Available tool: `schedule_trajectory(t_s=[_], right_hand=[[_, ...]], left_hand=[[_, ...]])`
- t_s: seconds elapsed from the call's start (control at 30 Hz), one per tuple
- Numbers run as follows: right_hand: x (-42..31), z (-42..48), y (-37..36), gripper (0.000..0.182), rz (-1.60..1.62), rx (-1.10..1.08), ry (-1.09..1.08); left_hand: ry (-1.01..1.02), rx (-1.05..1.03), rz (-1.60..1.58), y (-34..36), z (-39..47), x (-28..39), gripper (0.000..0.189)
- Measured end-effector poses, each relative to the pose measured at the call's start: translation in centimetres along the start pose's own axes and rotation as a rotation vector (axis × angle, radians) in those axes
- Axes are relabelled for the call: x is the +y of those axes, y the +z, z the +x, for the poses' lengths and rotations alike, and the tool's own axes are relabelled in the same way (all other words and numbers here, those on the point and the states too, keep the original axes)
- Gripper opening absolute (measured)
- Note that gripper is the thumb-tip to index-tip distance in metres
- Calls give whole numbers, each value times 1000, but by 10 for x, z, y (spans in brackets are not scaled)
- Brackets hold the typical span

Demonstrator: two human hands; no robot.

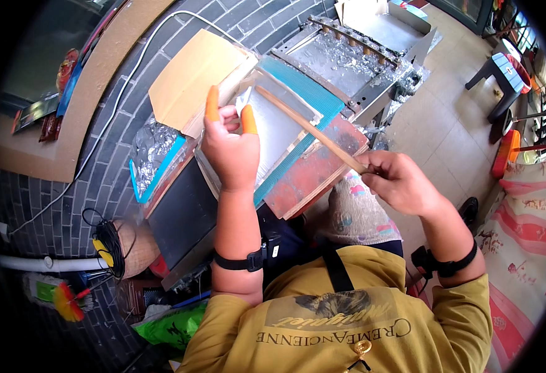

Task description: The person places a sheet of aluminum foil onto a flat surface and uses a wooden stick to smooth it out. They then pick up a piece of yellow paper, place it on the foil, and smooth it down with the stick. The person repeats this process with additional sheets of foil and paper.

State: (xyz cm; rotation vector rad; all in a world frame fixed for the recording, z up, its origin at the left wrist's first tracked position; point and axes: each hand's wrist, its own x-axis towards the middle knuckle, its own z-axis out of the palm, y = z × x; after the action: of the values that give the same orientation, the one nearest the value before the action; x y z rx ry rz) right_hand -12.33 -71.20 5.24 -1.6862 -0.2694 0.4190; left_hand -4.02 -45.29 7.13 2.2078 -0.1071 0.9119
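My left hand [233,147], with orange finger cots on thumb and index finger, is raised over the work surface. Between its fingers is a small white folded piece [243,99], perhaps paper or foil. My right hand [396,182] grips the near end of a long flat wooden stick [312,129]. The stick's far tip reaches past the white piece, over a smooth silvery-grey sheet [277,133]. Beneath that sheet lies a blue ribbed mat [308,84]. A worn reddish board [319,163] supports the near right side.
A tan card-covered stack [196,77] stands against the grey brick wall. Crumpled silver foil [154,144] fills a blue-edged holder beside it. Foil scraps cover a metal frame [342,60] at the back. A plastic stool [499,79] and an orange brush [506,151] are at right.
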Motion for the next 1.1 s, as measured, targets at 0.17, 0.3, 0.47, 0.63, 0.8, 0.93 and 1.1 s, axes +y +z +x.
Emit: schedule_trajectory(t_s=[0.17,0.3,0.47,0.63,0.8,0.93,1.1], right_hand=[[15,22,20,21,84,24,-57],[14,33,25,20,95,10,-24],[22,42,26,18,71,54,-40],[14,42,23,18,66,93,-26],[7,40,22,17,37,73,-21],[1,35,23,13,76,115,-6],[6,33,18,21,64,88,39]], left_hand=[[36,-289,-311,9,-10,-4,56],[-81,-475,-478,-1,-6,-5,50],[3,-389,-302,-23,50,-27,39],[268,-195,373,-33,117,-93,36],[180,-196,730,-35,143,-171,37],[236,-263,866,-26,137,-169,37],[228,-180,741,-38,128,-140,27]])
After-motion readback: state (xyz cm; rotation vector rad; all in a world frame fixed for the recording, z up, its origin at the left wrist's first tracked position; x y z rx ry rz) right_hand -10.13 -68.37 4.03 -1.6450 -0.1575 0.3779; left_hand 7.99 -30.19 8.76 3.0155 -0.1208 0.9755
